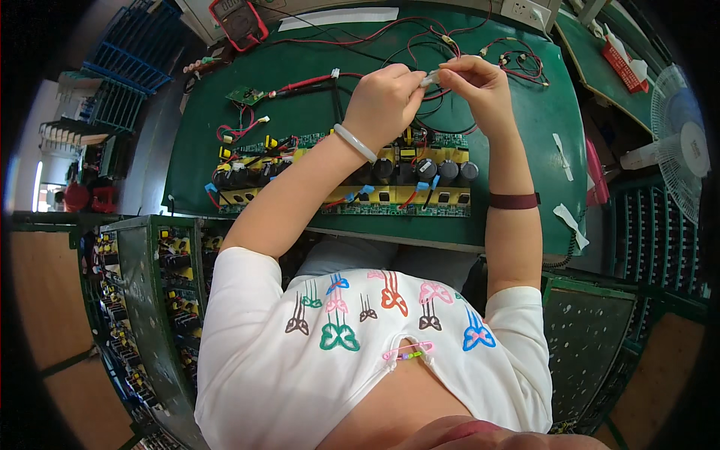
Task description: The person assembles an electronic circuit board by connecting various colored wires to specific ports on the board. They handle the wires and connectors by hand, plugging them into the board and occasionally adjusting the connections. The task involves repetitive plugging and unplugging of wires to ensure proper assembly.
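Both hands meet above the far part of a green bench mat, beyond a long circuit board [345,196] with black capacitors, yellow parts and blue-tipped wires. Between them is a small whitish piece [430,78], perhaps a connector; its exact kind is too small to tell. My left hand [384,97] is closed with thumb and fingers pinched at the piece's left end. My right hand [478,88] pinches its right end with thumb and forefinger. Red and black wires [439,41] run behind the hands, and a red probe lead [304,84] lies left of them.
A red multimeter [238,22] stands at the far left, with a small green board [246,95] nearer. Coiled wires [525,64] lie right of my hands. White strips [562,156] rest on the mat's right side. A fan [679,146] and red basket [624,66] are farther right.
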A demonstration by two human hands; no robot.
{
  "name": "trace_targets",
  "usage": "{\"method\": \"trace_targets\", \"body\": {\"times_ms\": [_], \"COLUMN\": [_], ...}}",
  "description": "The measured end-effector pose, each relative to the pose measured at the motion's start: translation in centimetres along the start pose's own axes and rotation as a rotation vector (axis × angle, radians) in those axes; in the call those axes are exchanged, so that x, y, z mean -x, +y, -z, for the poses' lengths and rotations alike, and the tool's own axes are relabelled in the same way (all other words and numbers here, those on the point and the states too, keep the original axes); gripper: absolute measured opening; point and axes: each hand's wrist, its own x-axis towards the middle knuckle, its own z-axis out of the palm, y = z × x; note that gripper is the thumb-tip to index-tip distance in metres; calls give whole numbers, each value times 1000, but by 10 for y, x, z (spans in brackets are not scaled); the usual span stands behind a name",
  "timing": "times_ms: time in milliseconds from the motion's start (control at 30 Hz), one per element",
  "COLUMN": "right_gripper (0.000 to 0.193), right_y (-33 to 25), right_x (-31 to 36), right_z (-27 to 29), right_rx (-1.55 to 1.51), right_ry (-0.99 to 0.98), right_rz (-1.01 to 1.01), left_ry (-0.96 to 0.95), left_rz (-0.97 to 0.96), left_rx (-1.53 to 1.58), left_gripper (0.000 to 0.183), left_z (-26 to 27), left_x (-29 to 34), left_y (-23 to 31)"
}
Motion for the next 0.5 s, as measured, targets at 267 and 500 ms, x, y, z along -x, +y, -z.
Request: {"method": "trace_targets", "body": {"times_ms": [267, 500], "right_gripper": [14, 17], "right_y": [3, 11], "right_x": [1, 1], "right_z": [1, 1], "right_rx": [-63, -101], "right_ry": [-27, -7], "right_rz": [-43, -54], "left_ry": [0, 10], "left_rz": [14, 3], "left_rx": [42, 40], "left_gripper": [14, 13], "left_z": [-1, -7], "left_x": [-1, -1], "left_y": [2, -3]}}
